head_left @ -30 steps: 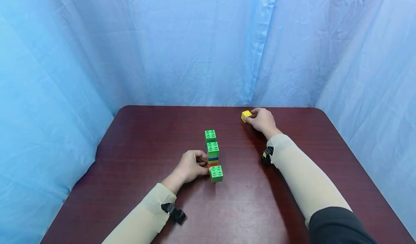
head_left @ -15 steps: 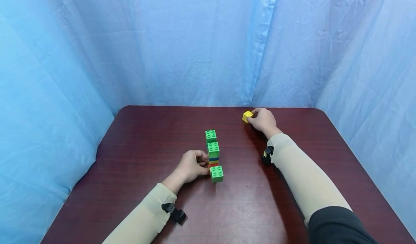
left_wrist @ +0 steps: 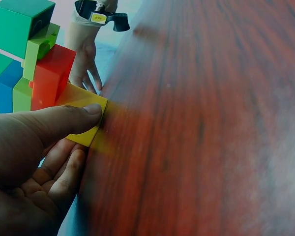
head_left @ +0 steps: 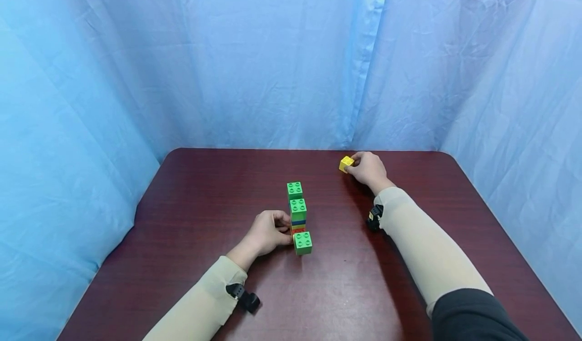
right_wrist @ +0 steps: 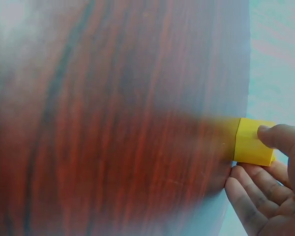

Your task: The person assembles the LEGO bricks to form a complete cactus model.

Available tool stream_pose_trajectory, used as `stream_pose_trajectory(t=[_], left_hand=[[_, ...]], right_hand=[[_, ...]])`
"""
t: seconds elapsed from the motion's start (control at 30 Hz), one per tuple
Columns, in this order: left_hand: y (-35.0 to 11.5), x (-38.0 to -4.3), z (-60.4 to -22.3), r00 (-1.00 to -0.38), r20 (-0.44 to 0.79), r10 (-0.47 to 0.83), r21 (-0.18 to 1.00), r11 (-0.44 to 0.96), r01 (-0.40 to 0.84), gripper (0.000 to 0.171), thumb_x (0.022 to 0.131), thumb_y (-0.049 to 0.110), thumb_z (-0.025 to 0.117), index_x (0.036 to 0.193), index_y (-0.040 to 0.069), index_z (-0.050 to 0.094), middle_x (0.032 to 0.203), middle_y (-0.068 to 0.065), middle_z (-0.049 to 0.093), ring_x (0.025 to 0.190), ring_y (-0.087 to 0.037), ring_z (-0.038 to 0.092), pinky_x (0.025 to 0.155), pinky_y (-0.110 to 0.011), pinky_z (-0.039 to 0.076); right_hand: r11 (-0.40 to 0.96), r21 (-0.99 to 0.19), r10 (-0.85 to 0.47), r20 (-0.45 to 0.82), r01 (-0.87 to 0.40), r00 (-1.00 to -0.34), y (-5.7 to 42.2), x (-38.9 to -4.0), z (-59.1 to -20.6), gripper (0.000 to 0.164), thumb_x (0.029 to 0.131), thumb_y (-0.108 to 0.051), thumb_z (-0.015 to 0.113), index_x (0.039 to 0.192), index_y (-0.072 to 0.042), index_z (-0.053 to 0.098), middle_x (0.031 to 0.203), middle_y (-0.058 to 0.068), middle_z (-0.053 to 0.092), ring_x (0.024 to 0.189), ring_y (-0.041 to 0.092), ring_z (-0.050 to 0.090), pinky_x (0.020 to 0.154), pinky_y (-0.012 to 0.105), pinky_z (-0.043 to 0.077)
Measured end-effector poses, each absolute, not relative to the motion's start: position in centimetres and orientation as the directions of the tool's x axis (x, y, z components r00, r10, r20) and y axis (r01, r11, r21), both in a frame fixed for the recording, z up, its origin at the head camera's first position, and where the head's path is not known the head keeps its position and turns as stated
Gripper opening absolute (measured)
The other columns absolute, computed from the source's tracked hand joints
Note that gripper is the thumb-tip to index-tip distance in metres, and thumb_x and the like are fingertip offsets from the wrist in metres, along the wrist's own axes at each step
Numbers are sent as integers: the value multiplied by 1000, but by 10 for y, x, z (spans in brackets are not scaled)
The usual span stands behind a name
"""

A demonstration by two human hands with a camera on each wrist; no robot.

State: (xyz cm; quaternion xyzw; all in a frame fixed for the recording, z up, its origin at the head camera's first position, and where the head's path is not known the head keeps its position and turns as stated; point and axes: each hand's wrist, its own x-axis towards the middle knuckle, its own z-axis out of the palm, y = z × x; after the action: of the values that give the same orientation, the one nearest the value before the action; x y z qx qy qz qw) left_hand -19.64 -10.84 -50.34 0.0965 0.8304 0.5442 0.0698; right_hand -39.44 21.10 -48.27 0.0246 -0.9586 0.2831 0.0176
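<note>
Near the middle of the table a structure of stacked toy building bricks stands upright, with green bricks (head_left: 298, 209) on top and red, yellow and blue ones lower down. My left hand (head_left: 264, 234) pinches its yellow bottom brick (left_wrist: 81, 101); the thumb lies on that brick's side. Toward the far edge, my right hand (head_left: 369, 171) pinches a separate yellow brick (head_left: 346, 163) between thumb and fingers. This loose brick (right_wrist: 254, 142) sits on the tabletop in the right wrist view. The fingertips behind both yellow bricks are partly hidden.
A dark red-brown wooden table (head_left: 218, 179) with rounded far corners lies beneath everything. Light blue curtains (head_left: 254, 68) hang behind it and along both sides. Small black cameras (head_left: 243, 298) are strapped to the wrists.
The right hand and its yellow brick have shifted very slightly to the right. My left hand and the brick structure stay in place.
</note>
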Motion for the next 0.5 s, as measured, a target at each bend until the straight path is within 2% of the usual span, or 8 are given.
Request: stream_pose_trajectory(t=[0.5], left_hand=[[-109,-198,-506,-974,-18,228,915,395,75,28,72,-4,92,93,8,76,94,1,76,93,-12,73,82,-26,61]], right_hand=[[782,-610,-105,73,-128,-992,211,-376,-472,41,92,-25,80,126,-5,68,114,15,69,103,32,65,92,51,55]])
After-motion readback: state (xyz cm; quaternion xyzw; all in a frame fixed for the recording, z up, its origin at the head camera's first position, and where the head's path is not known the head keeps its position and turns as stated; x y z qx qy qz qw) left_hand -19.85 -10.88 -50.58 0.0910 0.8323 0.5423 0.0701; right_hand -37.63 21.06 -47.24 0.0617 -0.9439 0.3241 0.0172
